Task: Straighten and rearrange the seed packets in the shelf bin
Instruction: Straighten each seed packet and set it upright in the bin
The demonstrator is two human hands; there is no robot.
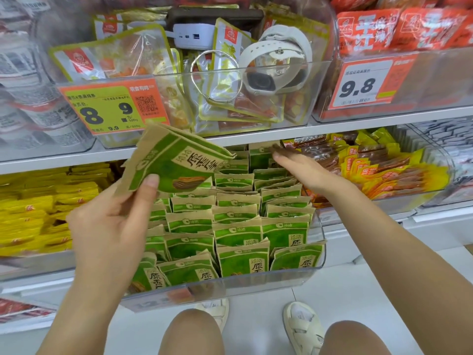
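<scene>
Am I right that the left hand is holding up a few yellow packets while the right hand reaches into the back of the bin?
Not quite: the head view shows the left hand holding green seed packets, not yellow. The right hand does reach into the back of the bin.

Green-and-tan paper seed packets (238, 242) are standing in rows inside the clear plastic shelf bin (256, 283). The left hand (112, 226) is holding several lifted packets (174, 165) above the bin's left side; the right hand (302, 170) is reaching over the rear rows.

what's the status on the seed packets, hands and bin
Left hand grips a few green packets lifted above the bin. Right hand open, fingers flat at the back rows. Rows in the bin mostly upright. Nothing in the way.
</scene>
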